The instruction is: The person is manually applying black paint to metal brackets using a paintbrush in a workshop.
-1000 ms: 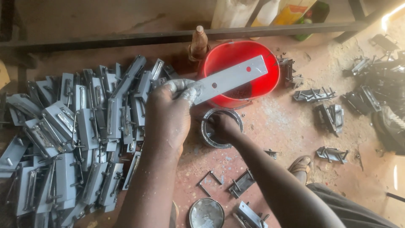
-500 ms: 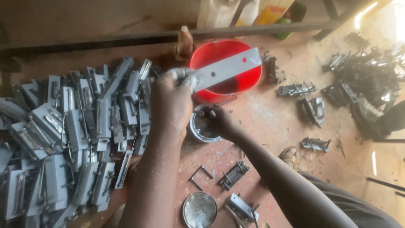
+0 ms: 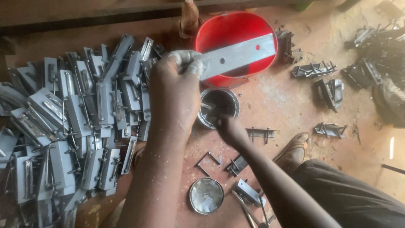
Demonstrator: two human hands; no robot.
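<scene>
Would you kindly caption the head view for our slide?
Left hand holds a grey metal strip; right hand reaches into a paint tin.

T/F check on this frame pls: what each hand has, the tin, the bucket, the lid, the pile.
1. The left hand holds a flat grey metal strip. True.
2. The strip is held above a blue bucket. False: the bucket is red.
3. The right hand is at the open paint tin. True.
4. The round lid sits on the tin. False: it lies on the floor, apart.
5. The pile of grey metal parts lies on the left. True.
</scene>
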